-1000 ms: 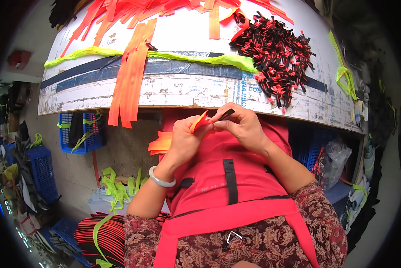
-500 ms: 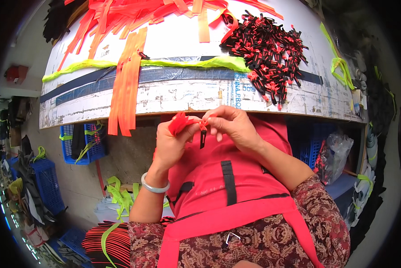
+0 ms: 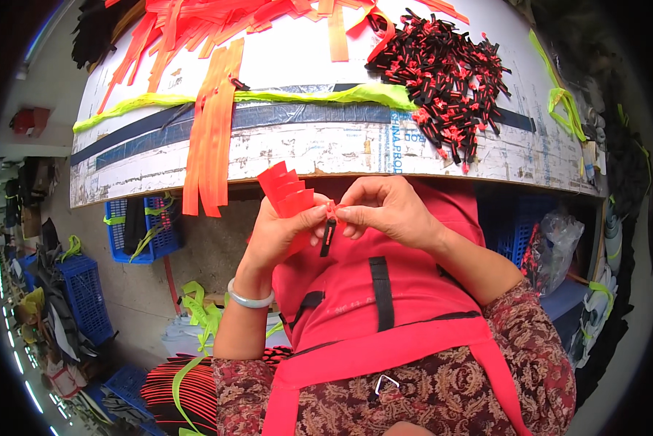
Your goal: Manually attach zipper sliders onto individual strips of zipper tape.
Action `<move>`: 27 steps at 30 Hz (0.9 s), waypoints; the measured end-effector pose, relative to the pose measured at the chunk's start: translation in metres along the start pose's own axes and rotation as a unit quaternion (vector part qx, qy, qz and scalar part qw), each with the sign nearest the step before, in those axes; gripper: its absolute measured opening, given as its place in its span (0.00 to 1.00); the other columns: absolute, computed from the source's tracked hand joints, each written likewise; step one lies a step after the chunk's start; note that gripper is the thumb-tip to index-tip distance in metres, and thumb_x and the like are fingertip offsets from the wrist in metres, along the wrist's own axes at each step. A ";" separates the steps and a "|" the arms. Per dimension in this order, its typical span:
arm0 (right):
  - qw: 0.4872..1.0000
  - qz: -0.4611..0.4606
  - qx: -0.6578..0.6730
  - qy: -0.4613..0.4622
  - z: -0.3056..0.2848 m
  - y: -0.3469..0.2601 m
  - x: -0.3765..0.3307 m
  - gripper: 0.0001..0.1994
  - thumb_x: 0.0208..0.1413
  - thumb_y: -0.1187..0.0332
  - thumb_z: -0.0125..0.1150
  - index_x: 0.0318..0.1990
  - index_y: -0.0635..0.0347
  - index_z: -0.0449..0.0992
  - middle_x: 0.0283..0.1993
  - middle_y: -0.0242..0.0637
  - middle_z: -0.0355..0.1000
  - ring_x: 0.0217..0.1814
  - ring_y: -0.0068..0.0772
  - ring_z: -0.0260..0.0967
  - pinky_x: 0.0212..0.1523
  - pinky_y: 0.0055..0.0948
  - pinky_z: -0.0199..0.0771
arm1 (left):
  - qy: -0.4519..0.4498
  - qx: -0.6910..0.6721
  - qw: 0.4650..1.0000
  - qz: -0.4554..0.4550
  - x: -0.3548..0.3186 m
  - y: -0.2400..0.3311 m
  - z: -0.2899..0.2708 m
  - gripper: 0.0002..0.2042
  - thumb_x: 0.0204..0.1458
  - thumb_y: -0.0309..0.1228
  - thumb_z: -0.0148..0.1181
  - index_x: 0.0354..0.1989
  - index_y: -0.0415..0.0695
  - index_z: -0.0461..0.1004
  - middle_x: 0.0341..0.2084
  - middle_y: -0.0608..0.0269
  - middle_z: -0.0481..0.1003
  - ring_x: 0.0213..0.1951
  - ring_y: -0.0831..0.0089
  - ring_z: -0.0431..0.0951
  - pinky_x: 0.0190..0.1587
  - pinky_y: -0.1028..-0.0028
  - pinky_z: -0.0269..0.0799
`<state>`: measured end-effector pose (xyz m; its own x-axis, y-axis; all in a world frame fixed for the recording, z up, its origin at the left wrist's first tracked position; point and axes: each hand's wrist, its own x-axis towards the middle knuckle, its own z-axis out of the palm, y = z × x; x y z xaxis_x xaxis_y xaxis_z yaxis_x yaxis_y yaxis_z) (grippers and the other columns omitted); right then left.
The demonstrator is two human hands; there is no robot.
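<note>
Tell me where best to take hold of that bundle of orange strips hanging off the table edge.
Judging by its pose, take the orange strips on the flat stretch lying on the table, from above. The hanging ends dangle loose below the edge and would probably slip or splay.

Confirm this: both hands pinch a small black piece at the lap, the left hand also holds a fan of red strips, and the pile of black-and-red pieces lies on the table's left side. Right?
Not quite. In the head view the pile of black-and-red pieces lies on the table's right side. The rest stands.
</note>
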<state>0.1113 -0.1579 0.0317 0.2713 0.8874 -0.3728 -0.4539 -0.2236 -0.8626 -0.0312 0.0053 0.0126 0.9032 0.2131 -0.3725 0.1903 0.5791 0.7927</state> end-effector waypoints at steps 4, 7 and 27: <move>1.000 0.012 -0.018 0.002 0.000 -0.001 0.001 0.07 0.59 0.71 0.60 0.36 0.68 0.75 0.30 0.38 0.76 0.30 0.23 0.75 0.33 0.21 0.78 | -0.026 0.003 1.000 -0.011 0.001 0.001 -0.003 0.08 0.54 0.28 0.62 0.38 0.35 0.76 0.25 0.62 0.77 0.24 0.78 0.75 0.23 0.79 0.70; 0.999 0.036 0.003 -0.039 -0.006 -0.004 0.004 0.08 0.58 0.70 0.61 0.35 0.68 0.75 0.30 0.38 0.76 0.29 0.24 0.75 0.32 0.21 0.78 | -0.042 0.017 0.999 -0.024 -0.001 0.002 -0.005 0.08 0.54 0.28 0.62 0.38 0.35 0.76 0.25 0.61 0.77 0.24 0.77 0.76 0.23 0.79 0.72; 0.997 0.065 -0.001 -0.034 -0.001 0.005 0.006 0.07 0.56 0.71 0.62 0.35 0.68 0.75 0.30 0.39 0.76 0.28 0.25 0.75 0.30 0.23 0.78 | -0.052 -0.041 0.997 -0.030 -0.003 -0.009 -0.015 0.07 0.53 0.23 0.62 0.38 0.34 0.75 0.27 0.56 0.78 0.26 0.73 0.78 0.24 0.76 0.75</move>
<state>0.1112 -0.1542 0.0245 0.1519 0.8766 -0.4566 -0.4801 -0.3384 -0.8093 -0.0412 0.0116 -0.0006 0.9269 0.0971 -0.3625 0.2163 0.6511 0.7275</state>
